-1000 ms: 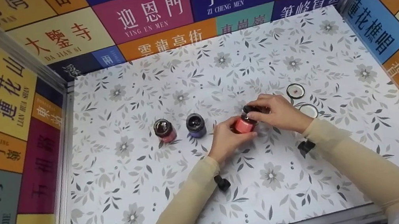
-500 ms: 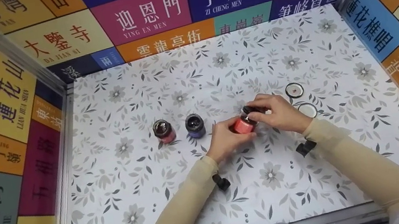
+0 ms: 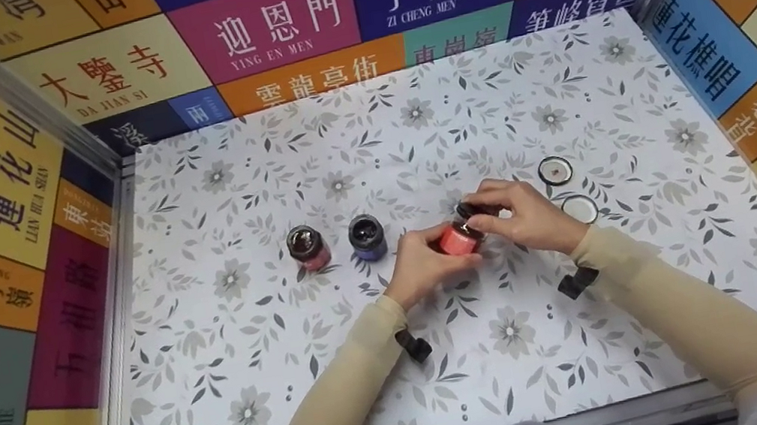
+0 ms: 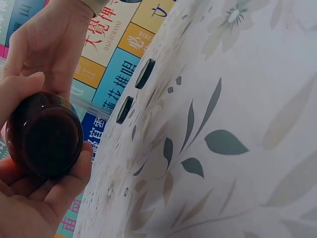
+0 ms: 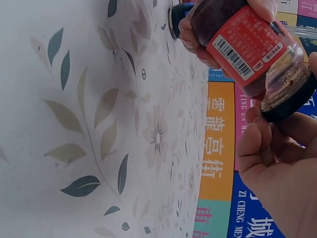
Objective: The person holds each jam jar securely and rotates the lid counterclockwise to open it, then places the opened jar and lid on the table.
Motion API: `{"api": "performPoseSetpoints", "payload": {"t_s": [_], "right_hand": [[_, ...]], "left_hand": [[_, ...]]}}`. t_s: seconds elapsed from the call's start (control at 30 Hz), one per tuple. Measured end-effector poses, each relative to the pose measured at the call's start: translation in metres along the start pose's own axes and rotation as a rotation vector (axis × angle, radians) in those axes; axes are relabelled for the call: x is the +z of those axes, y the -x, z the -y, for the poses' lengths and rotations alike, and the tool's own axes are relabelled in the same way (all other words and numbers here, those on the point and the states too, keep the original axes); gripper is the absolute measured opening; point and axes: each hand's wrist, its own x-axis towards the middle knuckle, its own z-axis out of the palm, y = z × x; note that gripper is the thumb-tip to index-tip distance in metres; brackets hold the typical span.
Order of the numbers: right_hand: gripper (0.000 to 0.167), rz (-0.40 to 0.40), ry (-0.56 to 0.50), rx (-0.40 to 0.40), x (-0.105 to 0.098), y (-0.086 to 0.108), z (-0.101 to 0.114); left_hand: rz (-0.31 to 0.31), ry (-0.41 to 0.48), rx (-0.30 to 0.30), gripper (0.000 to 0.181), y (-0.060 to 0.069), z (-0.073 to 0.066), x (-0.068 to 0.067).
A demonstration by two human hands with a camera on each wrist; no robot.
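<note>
A glass jar [image 3: 459, 239] with a red label is tilted between the two hands, lifted off the table. My left hand [image 3: 421, 266] grips its body. In the left wrist view, the dark round base of the jar [image 4: 52, 136] faces the camera. My right hand [image 3: 527, 215] holds the black lid [image 5: 292, 101] at the jar's rim with curled fingers. The right wrist view shows the red label with its barcode [image 5: 232, 55] and dark contents behind the glass. Whether the lid is tight or loose I cannot tell.
Two uncovered jars stand to the left, one red-labelled [image 3: 313, 255] and one blue-labelled [image 3: 369, 242]. Two loose lids lie by the right hand, a farther lid [image 3: 555, 171] and a nearer lid [image 3: 579, 209]. Printed panels wall in the floral table [image 3: 343, 370].
Both hands keep the same hold on the jar and its lid. The whole head view has drifted slightly, with everything appearing a little farther left.
</note>
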Motion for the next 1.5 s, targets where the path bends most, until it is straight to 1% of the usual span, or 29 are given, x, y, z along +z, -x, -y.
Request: {"api": "performPoseSetpoints", "payload": {"t_s": [0.17,0.27,0.33,0.4,0.53,0.67,0.83,0.97,1.2,1.33,1.4,1.5], "right_hand": [[0.038,-0.012,-0.023,-0.001,-0.001,0.0,0.001],[0.038,0.001,-0.025,-0.004,-0.001,0.001,0.0],[0.038,0.008,-0.019,-0.012,-0.001,0.001,0.0],[0.039,0.005,-0.012,-0.021,-0.002,0.001,-0.001],[0.04,-0.016,0.008,-0.007,-0.003,-0.001,-0.001],[0.039,-0.022,0.033,-0.001,-0.005,-0.002,-0.003],[0.033,-0.024,0.092,-0.024,-0.006,-0.005,-0.006],[0.025,-0.026,0.113,-0.008,-0.004,-0.009,-0.005],[0.014,-0.09,0.162,0.014,0.005,-0.015,-0.003],[0.015,-0.122,0.155,0.018,0.008,-0.014,-0.001],[0.016,-0.13,0.142,0.019,0.008,-0.014,0.0],[0.014,-0.133,0.107,0.012,0.01,-0.014,0.0]], "left_hand": [[0.041,0.037,0.011,0.052,0.0,0.001,-0.004],[0.072,0.064,0.016,0.049,0.001,0.001,-0.006],[0.078,0.085,0.011,0.05,0.001,0.001,-0.007],[0.069,0.101,0.006,0.051,0.001,0.0,-0.007],[0.019,0.118,-0.012,0.054,-0.001,-0.004,-0.002],[-0.037,0.083,-0.012,0.053,-0.001,-0.01,0.003],[-0.088,-0.03,0.012,0.052,0.0,-0.015,0.005],[-0.119,-0.111,0.039,0.053,0.0,-0.016,0.005],[-0.116,-0.175,0.047,0.054,0.003,-0.017,0.006],[-0.114,-0.204,0.052,0.054,0.004,-0.017,0.007],[-0.103,-0.193,0.046,0.054,0.004,-0.018,0.006],[-0.083,-0.148,0.042,0.05,0.005,-0.017,0.004]]}}
